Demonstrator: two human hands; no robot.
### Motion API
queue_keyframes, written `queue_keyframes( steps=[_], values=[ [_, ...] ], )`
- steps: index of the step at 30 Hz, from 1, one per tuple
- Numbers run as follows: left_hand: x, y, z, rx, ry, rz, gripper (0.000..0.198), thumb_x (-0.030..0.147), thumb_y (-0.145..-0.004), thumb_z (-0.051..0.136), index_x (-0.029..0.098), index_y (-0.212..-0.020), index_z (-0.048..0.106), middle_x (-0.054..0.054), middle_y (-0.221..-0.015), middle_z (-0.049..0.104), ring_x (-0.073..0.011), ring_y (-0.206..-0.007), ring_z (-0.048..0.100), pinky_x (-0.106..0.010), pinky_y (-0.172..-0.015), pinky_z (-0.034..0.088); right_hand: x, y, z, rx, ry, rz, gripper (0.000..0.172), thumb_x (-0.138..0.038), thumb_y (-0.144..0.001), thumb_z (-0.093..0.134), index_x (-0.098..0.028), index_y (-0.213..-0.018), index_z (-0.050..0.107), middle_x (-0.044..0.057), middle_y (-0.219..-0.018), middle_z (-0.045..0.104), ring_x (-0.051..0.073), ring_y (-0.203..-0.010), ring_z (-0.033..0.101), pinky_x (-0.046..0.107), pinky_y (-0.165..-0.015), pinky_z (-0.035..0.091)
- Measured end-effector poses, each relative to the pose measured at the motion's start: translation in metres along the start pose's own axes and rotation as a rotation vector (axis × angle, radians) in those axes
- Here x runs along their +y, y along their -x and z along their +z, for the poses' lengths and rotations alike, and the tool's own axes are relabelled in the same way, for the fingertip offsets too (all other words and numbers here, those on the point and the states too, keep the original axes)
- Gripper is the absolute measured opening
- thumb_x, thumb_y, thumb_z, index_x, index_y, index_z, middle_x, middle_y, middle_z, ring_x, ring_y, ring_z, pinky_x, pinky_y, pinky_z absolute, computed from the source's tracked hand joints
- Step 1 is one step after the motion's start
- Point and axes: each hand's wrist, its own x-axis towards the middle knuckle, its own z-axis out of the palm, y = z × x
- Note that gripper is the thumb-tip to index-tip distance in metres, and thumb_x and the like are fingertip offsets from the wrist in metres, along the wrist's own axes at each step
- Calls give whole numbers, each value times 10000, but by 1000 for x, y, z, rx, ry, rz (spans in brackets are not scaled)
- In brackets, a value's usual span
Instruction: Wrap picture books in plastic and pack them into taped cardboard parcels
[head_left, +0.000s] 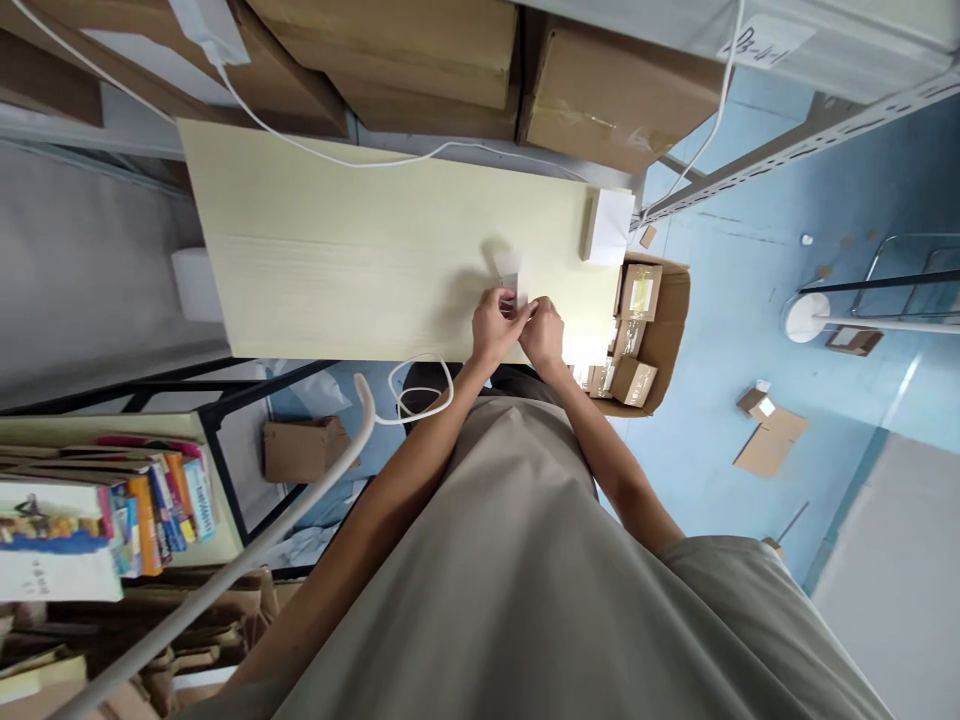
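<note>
My left hand is closed around the lower part of a small whitish item, pinching it between thumb and fingers. The item is thin and partly see-through at its top end; blur and my fingers hide its exact kind. Beside it, my right hand has its fingers curled closed, touching my left thumb near the item's lower right edge. What those right fingertips hold, if anything, is hidden. Both hands are above the front part of a pale yellow table, and a shadow falls to the left of them.
A white box stands at the table's right end. Beyond it is an open carton of small brown boxes. Brown cartons line the shelf behind. A white cable crosses the table's back; a curved white tube rises at left.
</note>
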Motion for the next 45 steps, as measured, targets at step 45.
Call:
queue_keyframes(
  steps=[45],
  values=[
    [17, -71, -116, -86, -334, -13, 326, 181, -987, 757, 184, -1313, 750, -143, -1163, 838, -319, -1138, 814, -433, -1068, 635, -158, -21, -44, -87, 290, -78, 431, -323, -1174, 588, -185, -1582, 602, 171, -1470, 757, 288, -1226, 801, 392, -1019, 641]
  ],
)
